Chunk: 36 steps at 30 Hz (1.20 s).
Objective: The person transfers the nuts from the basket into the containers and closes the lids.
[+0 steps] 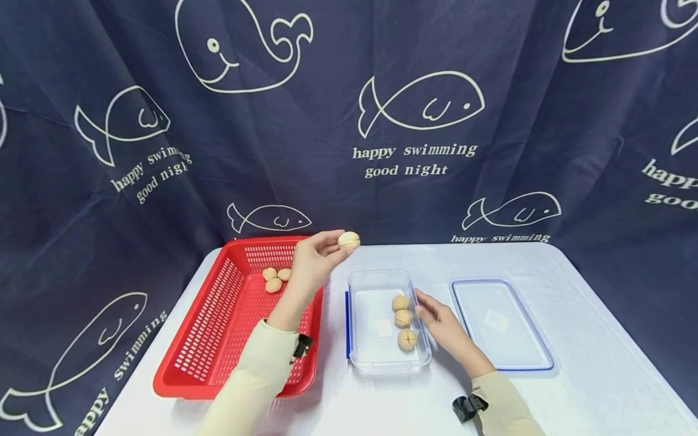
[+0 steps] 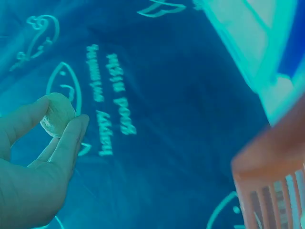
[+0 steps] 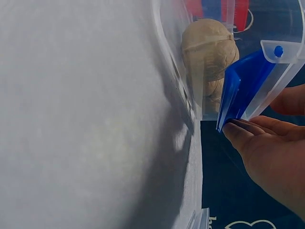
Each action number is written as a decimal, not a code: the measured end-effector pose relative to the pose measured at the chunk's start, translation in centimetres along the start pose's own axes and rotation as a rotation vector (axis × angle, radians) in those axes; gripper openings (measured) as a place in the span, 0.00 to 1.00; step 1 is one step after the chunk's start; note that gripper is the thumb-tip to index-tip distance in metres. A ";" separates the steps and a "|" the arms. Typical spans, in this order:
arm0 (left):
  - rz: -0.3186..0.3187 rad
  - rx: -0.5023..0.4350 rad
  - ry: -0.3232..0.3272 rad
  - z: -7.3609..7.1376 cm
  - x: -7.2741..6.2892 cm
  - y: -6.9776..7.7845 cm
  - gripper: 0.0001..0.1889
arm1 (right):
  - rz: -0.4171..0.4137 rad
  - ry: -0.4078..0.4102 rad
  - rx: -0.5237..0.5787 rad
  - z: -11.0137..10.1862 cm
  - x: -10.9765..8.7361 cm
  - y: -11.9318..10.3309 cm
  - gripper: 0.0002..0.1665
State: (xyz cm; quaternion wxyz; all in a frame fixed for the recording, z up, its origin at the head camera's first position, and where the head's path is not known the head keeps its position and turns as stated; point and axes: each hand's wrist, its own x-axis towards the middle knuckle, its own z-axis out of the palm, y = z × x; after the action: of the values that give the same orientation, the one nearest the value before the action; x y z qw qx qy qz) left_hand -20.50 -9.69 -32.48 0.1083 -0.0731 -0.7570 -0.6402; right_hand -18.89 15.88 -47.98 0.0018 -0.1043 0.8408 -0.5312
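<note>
Between thumb and fingertips, my left hand (image 1: 315, 261) pinches a pale tan walnut (image 1: 349, 240), held up past the red basket's far right corner. The same walnut (image 2: 58, 115) shows clearly in the left wrist view. Three walnuts (image 1: 274, 284) lie at the far end of the red basket (image 1: 188, 363). My right hand (image 1: 444, 327) holds the right side of a clear plastic box (image 1: 382, 367), its fingers at the blue side latch (image 3: 250, 78) in the right wrist view. Inside the box, three walnuts (image 1: 403, 318) stand in a row along the right wall.
A clear lid with a blue seal (image 1: 496, 324) lies flat on the white-covered table (image 1: 578, 339), right of the box. Behind the table hangs a dark blue curtain (image 1: 338, 181) with white fish and lettering. The basket stands left of the box.
</note>
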 end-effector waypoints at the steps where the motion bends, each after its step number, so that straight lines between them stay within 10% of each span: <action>1: 0.004 -0.014 -0.004 0.3 -0.3 0.2 0.19 | 0.001 -0.001 -0.003 0.0 0.0 0.0 0.28; 13: 0.015 -0.114 -0.108 4.2 -3.9 0.2 0.18 | -0.004 -0.001 0.023 0.0 0.1 0.1 0.28; 36: -0.182 0.087 -0.280 9.7 -7.2 -8.6 0.16 | -0.011 -0.009 0.041 -0.2 0.1 0.0 0.27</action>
State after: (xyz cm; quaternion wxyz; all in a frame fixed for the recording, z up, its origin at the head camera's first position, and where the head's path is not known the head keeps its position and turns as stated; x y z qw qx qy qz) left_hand -16.37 -1.38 -44.08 -0.0538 -0.0881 -0.7953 -0.5974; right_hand -19.00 16.04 -47.91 0.0048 -0.1114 0.8291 -0.5479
